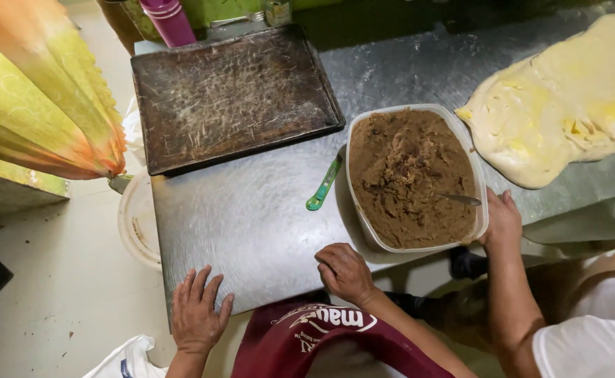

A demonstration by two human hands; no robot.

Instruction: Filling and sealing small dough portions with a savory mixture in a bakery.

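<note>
**Hands parked at near edge of counter, tub of filling by my right**

Left hand (195, 315) lies flat on the steel counter (251, 224) at its near edge, fingers spread and open, holding nothing. Right hand (346, 273) sits on the same edge, knuckles up, fingers curled under. I cannot tell whether anything is inside the curl. It is just beside the near-left corner of the clear plastic tub (350, 189), and I cannot tell if it touches it.

The tub stands near the near edge, right of the counter's middle, full of brown mashed filling (405, 168). It is a rounded rectangle and its long axis runs near to far, with the far end tipped slightly left. A metal utensil handle (461, 199) sticks out of the filling and points toward the right edge. A co-worker's hand (501, 220) holds the tub's near-right rim.

My judgement on doing this well: keep the left palm flat with weight on the counter, and keep the right hand low by the tub corner and off the rim, since the tub sits close to the edge.

A green-handled tool (323, 183) lies left of the tub, running near-left to far-right. A dark scratched baking tray (234, 98) sits at the far-left corner. A dough sheet (566, 98) is spread at the far-right.
</note>
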